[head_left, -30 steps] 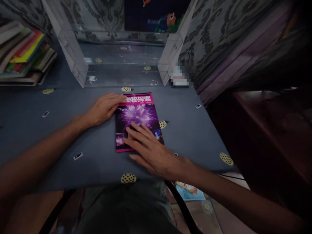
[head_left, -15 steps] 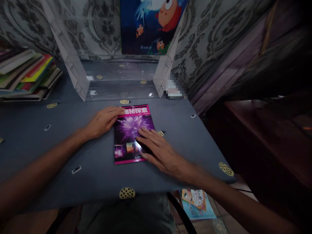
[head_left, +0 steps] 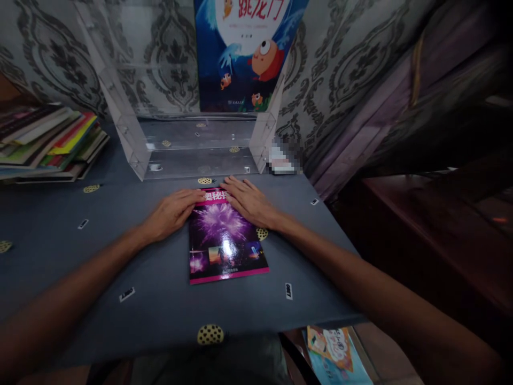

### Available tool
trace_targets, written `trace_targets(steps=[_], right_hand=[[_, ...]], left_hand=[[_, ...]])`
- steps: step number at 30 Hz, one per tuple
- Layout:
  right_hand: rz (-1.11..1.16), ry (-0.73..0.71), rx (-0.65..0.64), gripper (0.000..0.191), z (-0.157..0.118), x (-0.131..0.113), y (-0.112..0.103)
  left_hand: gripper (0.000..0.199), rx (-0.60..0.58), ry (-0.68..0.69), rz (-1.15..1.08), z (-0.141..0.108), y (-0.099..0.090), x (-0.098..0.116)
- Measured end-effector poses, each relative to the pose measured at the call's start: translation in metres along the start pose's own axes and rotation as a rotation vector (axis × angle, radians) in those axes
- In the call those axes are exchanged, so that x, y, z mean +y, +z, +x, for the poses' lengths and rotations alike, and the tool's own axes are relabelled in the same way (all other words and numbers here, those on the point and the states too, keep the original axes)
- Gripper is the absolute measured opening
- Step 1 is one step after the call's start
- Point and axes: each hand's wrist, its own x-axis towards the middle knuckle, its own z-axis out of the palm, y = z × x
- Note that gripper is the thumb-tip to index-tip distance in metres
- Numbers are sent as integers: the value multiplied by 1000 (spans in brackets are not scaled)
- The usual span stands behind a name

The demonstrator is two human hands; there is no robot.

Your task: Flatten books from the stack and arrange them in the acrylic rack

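A thin book [head_left: 224, 235] with a purple and black cover and pink bands lies flat on the grey-blue tablecloth, in the middle of the view. My left hand [head_left: 174, 211] rests at its upper left corner, fingertips on the top band, fingers stretched out. Over the upper right corner lies my right hand [head_left: 250, 200], palm down with fingers extended, covering part of the white title. Glare shines on the lower middle of the cover. Behind the book stands a clear acrylic rack [head_left: 136, 147] holding a blue picture book [head_left: 240, 64] with orange fish.
At the left is a leaning stack of books [head_left: 52, 141]. A blurred-out item [head_left: 282, 160] sits beside the rack's right side. Below the table's front edge, more books [head_left: 334, 353] lie at the lower right. A dark reddish piece of furniture [head_left: 433, 235] stands to the right.
My right hand has slid up the cover from its lower middle to the upper right corner, uncovering the lower pictures. The left hand stays at the upper left. The view has tilted slightly upward.
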Motion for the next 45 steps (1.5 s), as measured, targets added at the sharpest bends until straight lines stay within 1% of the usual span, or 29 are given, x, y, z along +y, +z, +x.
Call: trace_targets(steps=[3,7,10,12,13,19,22,25,28,35,40,45], right_hand=[[-5,31,46,48,7,6,2],[-4,61,145,43,6,11,4],[-6,75,219,38,5,13,5],[-7,69,246,37,5,14,5],[-7,63,252,36,5,14,5],[-3,37,274,36,5,16,7],[-12,31,302,35,5,18,8],[-36,39,320,32,4,18,7],[-32,32,320,31,1,18,4],[58,-56,302,32,-5,17,2],[-14,-34,299,33,-5,14,5],[-113,-30,252,37,-7,6,2]], left_hand=[[34,-6,1,0,0,0,0],[34,-8,-6,31,-2,1,2],[35,-38,-51,105,-3,1,11],[36,-79,-50,151,-4,2,24],[37,-106,-26,162,-4,3,33],[48,-327,273,76,-13,20,98],[48,-377,306,68,-16,27,114],[41,-388,290,73,-16,28,115],[41,-380,290,92,-18,27,113],[56,-426,282,192,-20,26,112],[59,-394,278,218,-17,24,104],[58,-382,271,214,-18,26,102]])
